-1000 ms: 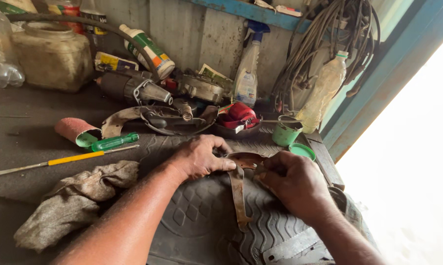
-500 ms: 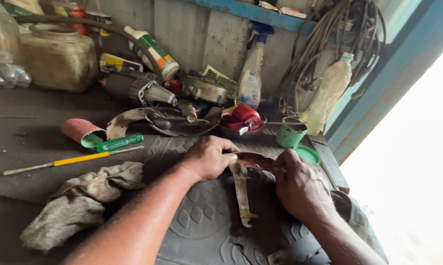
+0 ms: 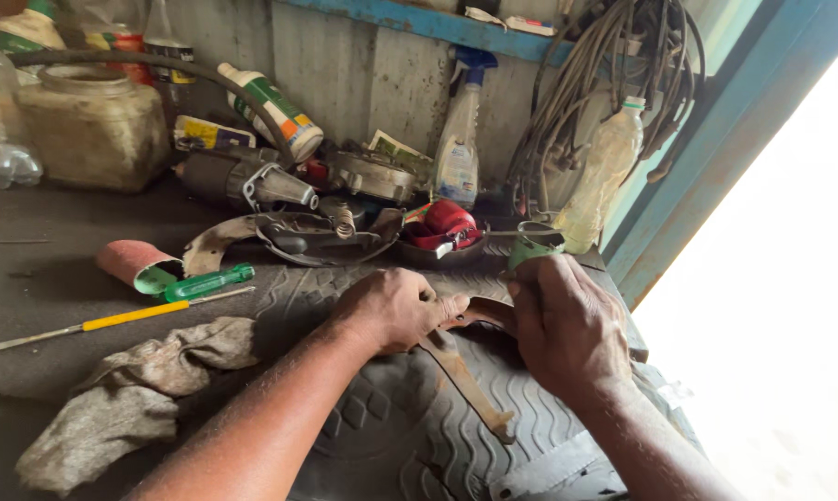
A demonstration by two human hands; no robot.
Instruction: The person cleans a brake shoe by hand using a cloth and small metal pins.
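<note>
Rusty metal bracket [image 3: 465, 371]: long arm pts lower-right, both hands gripping.

Dark workbench [image 3: 57, 269] carries rag [image 3: 131, 394], rubber mat [image 3: 410, 417], screwdrivers [image 3: 206, 283].

Rusty curved metal part [image 3: 465, 320] with long flat arm, lying on rubber mat [image 3: 382, 427], arm pointing toward viewer.

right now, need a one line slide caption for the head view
Both hands, left hand and right hand, grip a rusty curved metal part over a tyre tread on a cluttered workbench.
</note>
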